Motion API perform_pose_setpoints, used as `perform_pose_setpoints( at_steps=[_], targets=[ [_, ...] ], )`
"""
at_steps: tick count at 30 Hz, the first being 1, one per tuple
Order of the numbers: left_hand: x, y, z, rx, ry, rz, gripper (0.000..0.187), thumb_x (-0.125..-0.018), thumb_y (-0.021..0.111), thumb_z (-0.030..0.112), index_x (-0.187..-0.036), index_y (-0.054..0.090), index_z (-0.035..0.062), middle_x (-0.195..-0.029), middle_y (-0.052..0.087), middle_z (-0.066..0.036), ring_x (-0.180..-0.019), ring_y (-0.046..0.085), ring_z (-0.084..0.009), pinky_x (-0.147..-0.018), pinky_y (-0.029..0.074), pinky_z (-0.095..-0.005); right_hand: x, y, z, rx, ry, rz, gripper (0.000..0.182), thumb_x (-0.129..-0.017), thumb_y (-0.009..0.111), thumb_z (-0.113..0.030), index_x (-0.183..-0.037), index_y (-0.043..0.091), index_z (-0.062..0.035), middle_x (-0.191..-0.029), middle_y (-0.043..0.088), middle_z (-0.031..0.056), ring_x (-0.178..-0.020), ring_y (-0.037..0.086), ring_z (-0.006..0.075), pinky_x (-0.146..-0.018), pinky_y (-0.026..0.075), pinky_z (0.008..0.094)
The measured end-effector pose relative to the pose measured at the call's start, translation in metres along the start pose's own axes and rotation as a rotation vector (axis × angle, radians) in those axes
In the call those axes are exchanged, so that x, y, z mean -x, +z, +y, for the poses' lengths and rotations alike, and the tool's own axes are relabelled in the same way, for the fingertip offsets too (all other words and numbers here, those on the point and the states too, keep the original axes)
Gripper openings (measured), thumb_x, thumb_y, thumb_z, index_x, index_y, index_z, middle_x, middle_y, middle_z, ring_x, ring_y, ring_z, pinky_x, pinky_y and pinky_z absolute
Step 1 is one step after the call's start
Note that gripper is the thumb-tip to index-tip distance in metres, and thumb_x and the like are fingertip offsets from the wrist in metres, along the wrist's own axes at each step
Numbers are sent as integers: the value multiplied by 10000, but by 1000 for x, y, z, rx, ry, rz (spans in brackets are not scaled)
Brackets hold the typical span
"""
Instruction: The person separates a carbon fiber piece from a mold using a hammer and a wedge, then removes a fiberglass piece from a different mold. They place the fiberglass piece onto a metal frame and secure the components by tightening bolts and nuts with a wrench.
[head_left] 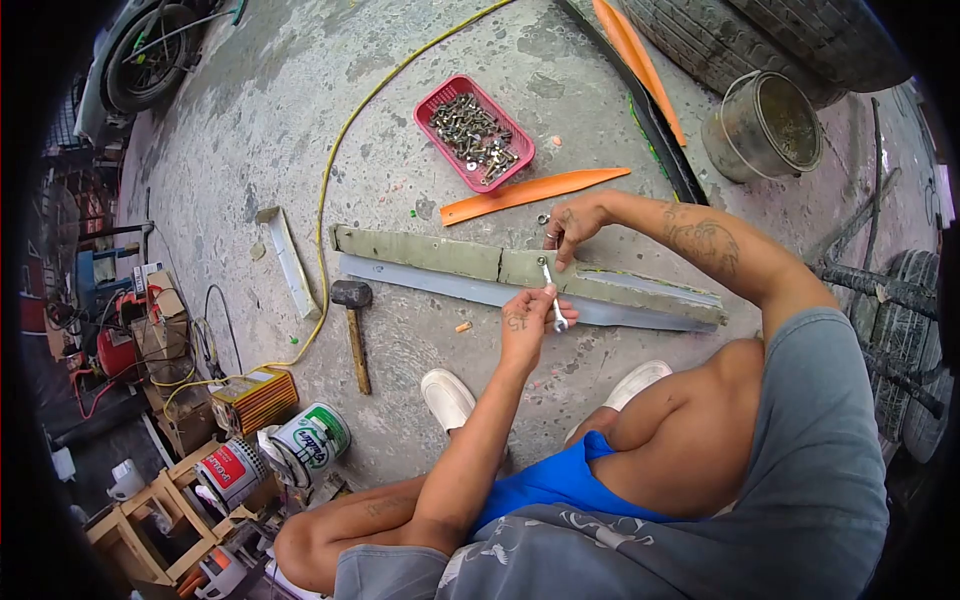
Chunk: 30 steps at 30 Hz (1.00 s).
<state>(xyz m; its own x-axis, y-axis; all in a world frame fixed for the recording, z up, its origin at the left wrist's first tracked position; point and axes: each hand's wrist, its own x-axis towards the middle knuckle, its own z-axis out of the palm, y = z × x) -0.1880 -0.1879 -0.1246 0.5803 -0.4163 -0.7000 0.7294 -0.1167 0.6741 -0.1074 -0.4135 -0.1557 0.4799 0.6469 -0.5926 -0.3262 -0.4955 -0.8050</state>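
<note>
My left hand (530, 318) is closed round a combination wrench (555, 308). The wrench's upper end sits at a bolt (541, 262) on a long grey-green metal strip (420, 251), and its open jaw points towards me. Across the strip, my right hand (574, 226) bends down over the far edge with its fingers curled; what they hold is hidden. Just left of those fingers lies a small metal ring (543, 219), either a nut or a tool end. A dark line crosses the strip, and a pale blue-grey face (440, 284) runs along its near side.
A pink basket (525, 150) of bolts stands beyond an orange strip (535, 195). The hammer (355, 335) and yellow hose (323, 220) lie left. Paint cans (312, 440) stand near left. A metal bucket (735, 135) and tyres (740, 40) are far right.
</note>
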Motion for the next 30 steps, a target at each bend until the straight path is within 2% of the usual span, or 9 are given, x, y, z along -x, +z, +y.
perform_pose_setpoints(
  at_steps=[4, 9, 11, 12, 14, 18, 20, 22, 30],
  targets=[
    [-4, -14, 6, -123, 18, -5, 325, -946, 622, 255, -960, 600, -69, -777, 685, -164, -681, 695, -205, -624, 570, -290, -1, 0, 2, -7, -6, -5, 431, -740, 809, -284, -1113, 723, -86, -941, 725, 34, -833, 628, 136, -774, 494, 288],
    [-34, -39, 100, -1349, 610, -2, 136, -799, 698, 154, -773, 680, 21, -774, 684, -110, -710, 648, -295, -632, 493, -389, 0, 3, 1, -25, -30, -4, 409, -740, 808, -279, -1087, 728, -78, -946, 723, 37, -861, 631, 137, -787, 496, 291],
    [-63, -10, 136, -1733, 1093, -199, 144, -755, 707, 170, -750, 684, 28, -761, 672, -76, -875, 596, -301, -745, 476, -369, 6, 5, -5, -34, -19, 17, 395, -739, 808, -278, -1065, 732, -68, -956, 722, 38, -880, 630, 138, -800, 495, 293],
    [-75, 5, 145, -1730, 1097, -195, 144, -755, 707, 170, -750, 684, 28, -761, 672, -76, -875, 596, -301, -745, 476, -369, 10, 8, -10, -51, -22, 59, 385, -734, 810, -279, -1039, 730, -58, -971, 720, 40, -904, 628, 142, -819, 491, 294],
    [-91, 34, 156, -1985, 1051, -741, 164, -718, 719, 188, -762, 689, 32, -744, 654, -71, -983, 533, -286, -825, 441, -388, 15, 8, -11, -62, -15, 104, 375, -729, 812, -280, -1013, 729, -48, -986, 718, 41, -928, 625, 146, -838, 487, 296],
    [-68, 9, 177, -1826, 928, -660, 160, -742, 730, 184, -752, 681, 31, -748, 658, -79, -870, 589, -231, -751, 466, -337, 7, 5, -5, 108, 46, 87, 388, -720, 816, -279, -1024, 727, -54, -995, 716, 56, -953, 628, 163, -848, 480, 299],
    [-52, -33, 157, -1298, 484, -304, 164, -808, 727, 178, -768, 670, 30, -728, 650, -58, -715, 599, -162, -669, 469, -274, 7, 6, 1, -28, -5, 54, 459, -738, 799, -311, -1103, 700, -51, -988, 704, 64, -903, 615, 174, -811, 470, 317],
    [-38, -60, 115, -888, 327, -107, 170, -883, 698, 194, -841, 656, 34, -715, 637, -23, -609, 571, -108, -617, 462, -235, 5, 6, 4, -53, -15, 39, 458, -742, 797, -304, -1112, 701, -53, -978, 709, 62, -888, 620, 167, -804, 474, 315],
    [-12, -45, 33, -330, 57, 4, 195, -920, 666, 231, -935, 589, 53, -693, 628, -34, -604, 580, -104, -588, 478, -241, 0, 4, 3, -53, -29, -10, 416, -754, 788, -273, -1106, 717, -62, -953, 725, 59, -862, 633, 136, -790, 486, 300]
  ],
)
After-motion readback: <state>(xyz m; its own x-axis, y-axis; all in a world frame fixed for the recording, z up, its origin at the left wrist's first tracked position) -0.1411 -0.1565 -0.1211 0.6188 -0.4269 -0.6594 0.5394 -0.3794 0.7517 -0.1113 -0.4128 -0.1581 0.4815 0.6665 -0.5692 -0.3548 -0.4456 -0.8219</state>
